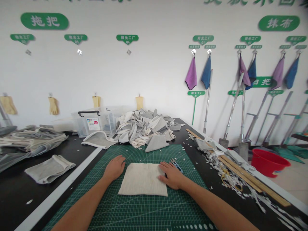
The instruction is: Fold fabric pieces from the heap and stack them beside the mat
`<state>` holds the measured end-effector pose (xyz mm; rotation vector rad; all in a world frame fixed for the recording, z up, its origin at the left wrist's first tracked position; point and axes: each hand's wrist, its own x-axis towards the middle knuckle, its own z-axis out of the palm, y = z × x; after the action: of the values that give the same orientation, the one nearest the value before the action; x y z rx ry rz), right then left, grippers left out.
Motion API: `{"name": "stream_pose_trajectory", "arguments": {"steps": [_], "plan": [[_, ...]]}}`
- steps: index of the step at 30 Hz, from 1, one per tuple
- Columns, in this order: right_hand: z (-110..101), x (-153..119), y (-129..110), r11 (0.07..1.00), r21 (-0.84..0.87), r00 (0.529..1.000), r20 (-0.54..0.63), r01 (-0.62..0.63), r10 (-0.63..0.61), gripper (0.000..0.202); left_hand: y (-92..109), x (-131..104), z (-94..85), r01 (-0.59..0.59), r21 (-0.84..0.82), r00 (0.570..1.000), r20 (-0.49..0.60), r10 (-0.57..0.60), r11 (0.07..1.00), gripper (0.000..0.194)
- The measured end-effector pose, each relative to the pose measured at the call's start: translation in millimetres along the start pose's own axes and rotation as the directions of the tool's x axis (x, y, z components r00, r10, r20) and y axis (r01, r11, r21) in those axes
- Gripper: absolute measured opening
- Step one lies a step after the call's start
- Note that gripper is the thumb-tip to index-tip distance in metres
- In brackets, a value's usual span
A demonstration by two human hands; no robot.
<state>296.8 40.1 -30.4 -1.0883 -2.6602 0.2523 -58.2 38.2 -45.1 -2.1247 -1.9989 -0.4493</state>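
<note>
cloth: we see a pale square cloth [143, 179] lying flat on the green cutting mat [144, 208], roughly centre, near the front of the table [14, 189].
left hand: our left hand [115, 167] lies palm down with fingers loosely together, at the cloth's upper left corner, touching its edge. It pinches nothing.
right hand: our right hand [172, 175] is flat, fingers spread a little, pressing on the cloth's right edge. Nothing is gripped.
scissors: blue-handled scissors [176, 164] lie on the mat just beside the right hand, partly hidden by it.
mat: gridded, with a white strip [60, 189] running along its left side.
pile: a heap of grey and white cloth pieces [144, 128] sits at the far end of the mat, and one grey triangular piece [156, 142] spills onto it.
box: a clear plastic box with a black handle [92, 123] stands left of the pile.
left side: a folded grey cloth [49, 168] lies on the dark table, well apart from the mat. Stacked cloths [31, 139] lie behind it.
right side: wooden strips [240, 171] and white trimmings [216, 162] lie along the table's right edge.
floor: a red basin [269, 162] sits beside the table.
wall: purple and blue rags [198, 75] hang on hooks, mop handles [243, 109] lean below, and yellow gloves [53, 106] hang to the left.
</note>
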Motion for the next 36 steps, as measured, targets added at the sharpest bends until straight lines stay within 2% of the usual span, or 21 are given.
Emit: {"name": "stream_pose_trajectory", "arguments": {"steps": [6, 12, 15, 18, 20, 23, 29, 33, 36], "plan": [[-2.3, -2.1, -5.2, 0.999, 0.002, 0.991, -0.125, 0.040, -0.039, 0.057, -1.9, -0.1, 3.1, -0.122, -0.068, 0.993, -0.002, 0.122, 0.990, 0.033], [3.2, -2.6, -3.7, 0.998, 0.050, 0.982, -0.190, 0.025, -0.015, 0.053, -0.5, -0.4, 2.1, -0.126, -0.081, 0.992, -0.008, 0.126, 0.989, 0.033], [9.2, 0.4, -3.0, 0.997, 0.063, 0.963, -0.260, -0.052, 0.066, 0.053, -1.5, -0.9, 3.1, -0.121, -0.079, 0.993, -0.018, 0.120, 0.989, 0.033], [12.6, 4.0, -2.5, 0.983, 0.048, 0.919, -0.349, -0.179, 0.184, 0.051, -2.3, -1.3, 3.6, -0.105, -0.084, 0.994, -0.012, 0.105, 0.991, 0.034], [12.3, 5.1, -2.3, 0.978, 0.024, 0.905, -0.376, -0.206, 0.200, 0.049, -0.9, -1.6, 3.3, -0.086, -0.091, 0.996, -0.005, 0.086, 0.992, 0.034], [9.7, 4.6, -4.4, 0.986, -0.009, 0.919, -0.363, -0.165, 0.150, 0.045, 7.1, -2.4, 0.9, -0.032, -0.122, 0.999, 0.019, 0.035, 0.992, 0.039], [4.2, 1.7, -17.1, 0.995, -0.047, 0.926, -0.372, -0.092, 0.068, 0.038, 38.0, -5.7, -10.9, 0.145, -0.117, 0.980, 0.155, -0.126, 0.982, 0.053], [2.8, 0.9, -20.9, 0.997, -0.050, 0.938, -0.343, -0.063, 0.042, 0.036, 49.1, -6.8, -11.3, 0.142, -0.233, 0.974, 0.208, -0.093, 0.962, 0.054], [4.9, 1.3, -18.9, 0.996, -0.042, 0.951, -0.303, -0.073, 0.057, 0.035, 47.9, -5.0, -5.9, 0.166, -0.361, 0.971, 0.221, -0.088, 0.918, 0.065]]}}
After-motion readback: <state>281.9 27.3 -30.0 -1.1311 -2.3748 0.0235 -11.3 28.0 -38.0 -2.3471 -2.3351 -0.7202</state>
